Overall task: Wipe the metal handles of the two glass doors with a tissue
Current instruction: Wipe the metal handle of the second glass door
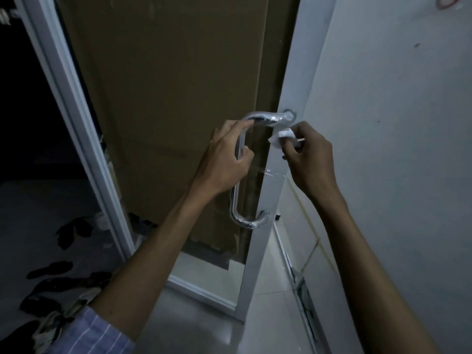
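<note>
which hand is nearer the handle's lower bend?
Left. The left hand holds the metal handle at its upper vertical bar, above the lower bend. The right hand pinches the tissue under the top mount, farther away.

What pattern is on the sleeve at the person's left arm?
The sleeve is light blue with thin pale stripes, seen in the head view, at the bottom left.

White tissue [281, 139], shiny silver handle [240, 159], brown cardboard [166, 98], blue pinstriped sleeve [94, 333].
</note>
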`<state>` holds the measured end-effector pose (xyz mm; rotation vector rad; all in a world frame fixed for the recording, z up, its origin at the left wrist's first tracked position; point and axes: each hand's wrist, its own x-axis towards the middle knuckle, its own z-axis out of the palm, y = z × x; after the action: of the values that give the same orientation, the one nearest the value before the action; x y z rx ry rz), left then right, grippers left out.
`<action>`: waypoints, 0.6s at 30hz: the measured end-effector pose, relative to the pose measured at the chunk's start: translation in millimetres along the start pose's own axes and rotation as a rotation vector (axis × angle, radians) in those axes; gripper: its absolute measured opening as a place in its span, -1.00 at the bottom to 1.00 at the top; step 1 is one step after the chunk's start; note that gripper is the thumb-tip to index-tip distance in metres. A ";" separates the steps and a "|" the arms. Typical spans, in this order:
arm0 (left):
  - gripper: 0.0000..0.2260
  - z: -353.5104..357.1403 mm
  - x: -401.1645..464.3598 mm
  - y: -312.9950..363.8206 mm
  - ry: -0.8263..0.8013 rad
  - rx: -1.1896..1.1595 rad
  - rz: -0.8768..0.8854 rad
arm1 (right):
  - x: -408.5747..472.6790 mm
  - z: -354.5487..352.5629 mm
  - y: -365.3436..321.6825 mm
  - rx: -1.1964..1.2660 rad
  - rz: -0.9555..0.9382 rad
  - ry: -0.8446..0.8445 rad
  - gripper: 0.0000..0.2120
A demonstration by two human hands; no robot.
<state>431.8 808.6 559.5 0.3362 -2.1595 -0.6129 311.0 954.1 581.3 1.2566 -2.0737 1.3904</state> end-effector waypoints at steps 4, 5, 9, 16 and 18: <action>-0.56 -5.0 26.3 -14.3 -0.025 -0.002 0.090 | 13.3 5.0 1.9 -0.054 0.047 0.169 -0.90; -0.57 -5.3 34.2 -18.4 -0.029 0.000 0.112 | 15.4 6.0 2.6 -0.074 0.074 0.201 -0.89; -0.58 -6.4 58.4 -31.6 -0.076 -0.001 0.157 | 20.8 9.2 1.4 -0.135 0.169 0.258 -0.83; -0.63 0.9 94.1 -41.8 -0.192 -0.030 0.213 | 64.3 9.0 -0.3 -0.452 0.201 0.350 -0.88; -0.69 4.2 102.0 -41.6 -0.211 -0.060 0.226 | 76.8 9.4 -1.5 -0.520 0.180 0.390 -0.88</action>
<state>367.6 730.1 602.6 -0.0071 -2.3328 -0.6047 271.8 909.0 630.5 0.5529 -2.1033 0.9640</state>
